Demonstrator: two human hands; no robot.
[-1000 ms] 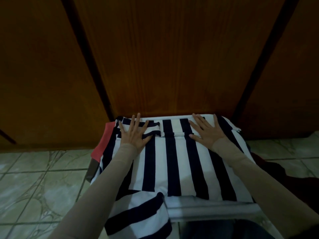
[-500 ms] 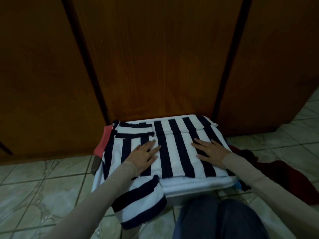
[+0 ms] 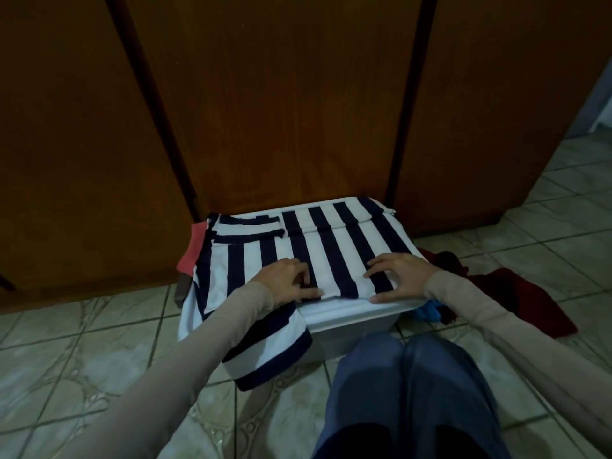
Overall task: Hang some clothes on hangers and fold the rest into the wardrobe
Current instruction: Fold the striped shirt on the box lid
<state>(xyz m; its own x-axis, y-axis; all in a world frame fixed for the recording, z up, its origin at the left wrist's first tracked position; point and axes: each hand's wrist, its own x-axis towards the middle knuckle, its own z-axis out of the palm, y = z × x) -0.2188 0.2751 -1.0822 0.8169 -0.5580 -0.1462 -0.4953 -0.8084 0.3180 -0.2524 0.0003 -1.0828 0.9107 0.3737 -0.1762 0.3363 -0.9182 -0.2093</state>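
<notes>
A navy-and-white striped shirt [image 3: 331,253] lies flat on a white plastic box [image 3: 351,324] in front of the closed wooden wardrobe doors [image 3: 281,111]. One sleeve of it hangs off the box's front left corner. My left hand [image 3: 288,281] is at the shirt's near edge, fingers curled on top and thumb along the hem. My right hand [image 3: 397,276] is at the same edge further right, with arched fingers on the cloth and the thumb at the hem. Both hands pinch the near edge.
A coral cloth [image 3: 193,251] sticks out under the shirt on the left. A dark red garment [image 3: 520,293] and a blue cloth [image 3: 429,313] lie on the tiled floor right of the box. My knees in blue trousers [image 3: 397,376] are just before the box.
Both hands slid back from the far part of the shirt to its near edge, and their flat fingers have curled onto the hem. The view has pulled back.
</notes>
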